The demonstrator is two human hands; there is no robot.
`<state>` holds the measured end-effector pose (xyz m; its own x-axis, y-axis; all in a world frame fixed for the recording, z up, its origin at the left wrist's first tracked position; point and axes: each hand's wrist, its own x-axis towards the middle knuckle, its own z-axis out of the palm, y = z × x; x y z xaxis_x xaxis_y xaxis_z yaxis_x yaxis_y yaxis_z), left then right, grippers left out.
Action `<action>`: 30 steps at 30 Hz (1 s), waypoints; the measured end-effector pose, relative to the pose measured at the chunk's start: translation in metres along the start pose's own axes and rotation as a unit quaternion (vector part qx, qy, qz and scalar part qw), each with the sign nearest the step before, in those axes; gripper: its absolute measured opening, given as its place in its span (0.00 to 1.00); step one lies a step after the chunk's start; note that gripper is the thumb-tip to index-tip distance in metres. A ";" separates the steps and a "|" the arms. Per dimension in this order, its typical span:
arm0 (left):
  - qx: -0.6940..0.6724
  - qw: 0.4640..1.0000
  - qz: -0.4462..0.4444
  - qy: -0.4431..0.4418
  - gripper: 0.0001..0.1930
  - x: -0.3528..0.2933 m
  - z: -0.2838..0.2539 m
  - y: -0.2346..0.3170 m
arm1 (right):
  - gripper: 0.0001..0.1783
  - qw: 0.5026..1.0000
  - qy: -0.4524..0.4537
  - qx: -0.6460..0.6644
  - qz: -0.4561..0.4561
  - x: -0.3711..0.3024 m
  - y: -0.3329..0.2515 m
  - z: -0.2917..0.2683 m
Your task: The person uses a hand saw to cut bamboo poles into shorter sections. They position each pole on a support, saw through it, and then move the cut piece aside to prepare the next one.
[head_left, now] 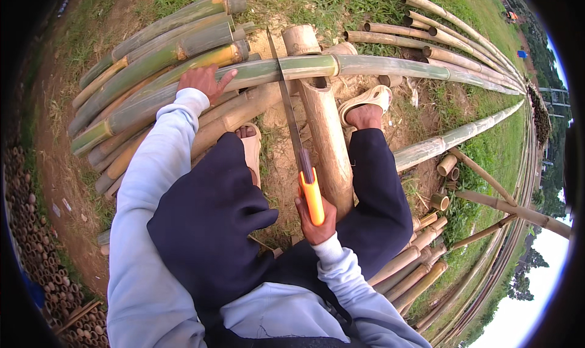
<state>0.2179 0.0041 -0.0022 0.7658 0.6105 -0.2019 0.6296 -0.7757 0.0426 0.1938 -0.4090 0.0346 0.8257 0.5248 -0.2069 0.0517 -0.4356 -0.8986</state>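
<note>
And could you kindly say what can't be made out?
Head view: the right hand, partly hidden by the orange saw handle.
Head view: any cut in the long green bamboo pole, hidden by the dark metal saw blade.
Head view: the heaped tan bamboo rings, cut off by the picture's round edge.

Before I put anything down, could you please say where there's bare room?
Grass is free between the cut bamboo stack and tan bamboo poles, as is soil between the left sandal and handsaw; the stack crowds the left hand.
</note>
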 end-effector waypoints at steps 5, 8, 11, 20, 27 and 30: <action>-0.011 1.000 -0.009 -0.014 0.43 -0.005 -0.005 0.005 | 0.10 0.998 0.050 0.033 0.004 -0.032 -0.021 -0.012; 0.002 1.000 0.003 0.002 0.43 -0.001 -0.002 0.006 | 0.10 0.999 0.025 0.000 -0.034 0.090 -0.017 0.021; -0.001 1.000 0.008 -0.009 0.44 0.000 -0.008 0.013 | 0.12 0.995 0.035 0.005 -0.093 0.137 -0.021 0.040; -0.009 1.000 -0.003 -0.014 0.44 -0.007 -0.003 0.005 | 0.17 1.000 0.023 -0.006 -0.004 -0.061 -0.007 -0.024; -0.005 1.000 0.002 -0.023 0.44 0.000 -0.014 0.016 | 0.11 0.996 0.025 0.006 -0.081 0.136 -0.016 0.038; -0.021 1.000 -0.001 -0.017 0.44 -0.006 -0.004 0.005 | 0.10 0.997 0.008 0.037 -0.066 0.115 -0.014 0.037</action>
<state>0.2167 -0.0027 0.0035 0.7600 0.6057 -0.2358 0.6367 -0.7666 0.0828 0.2670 -0.3159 0.0095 0.8233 0.5619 -0.0801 0.1186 -0.3083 -0.9439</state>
